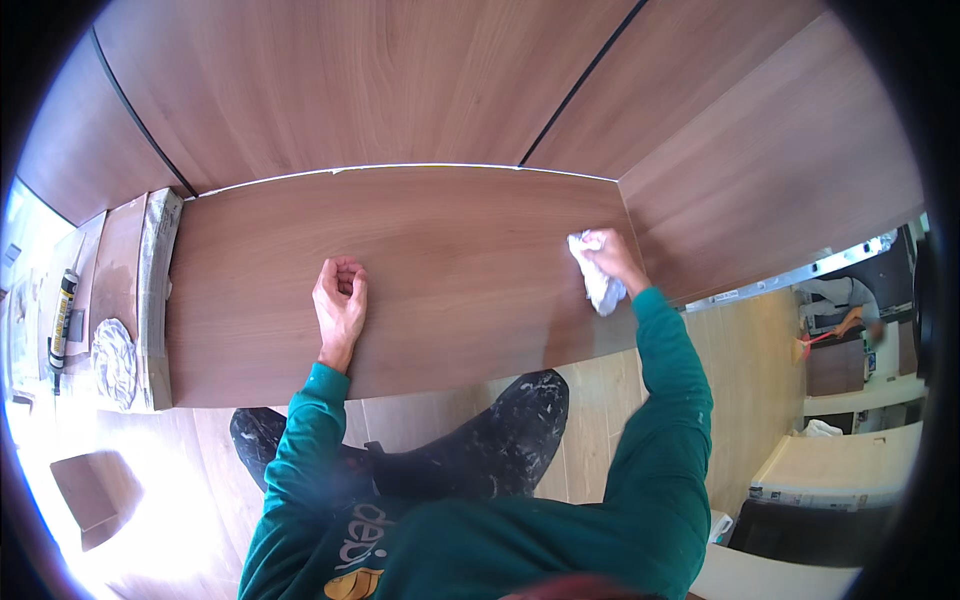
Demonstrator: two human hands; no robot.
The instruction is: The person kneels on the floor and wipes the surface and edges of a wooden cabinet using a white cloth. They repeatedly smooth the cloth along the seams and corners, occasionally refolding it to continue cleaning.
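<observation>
My right hand (pixel 616 259) grips a crumpled white cloth (pixel 600 283) near the right end of a wood-grain bench top (pixel 450 255). The cloth touches the bench surface. My left hand (pixel 341 292) is over the left half of the bench with its fingers curled in and nothing seen in it. Behind the bench, a thin white line of what looks like sealant (pixel 420 165) runs along the joint with the wood-grain wall panels (pixel 360 82).
Left of the bench top stand cardboard boxes (pixel 156 277), with a crumpled white cloth (pixel 115 364) and a sealant cartridge (pixel 63 319) there. A cardboard box (pixel 90 491) is on the floor. At far right, another person (pixel 851 304) bends with a red-handled broom.
</observation>
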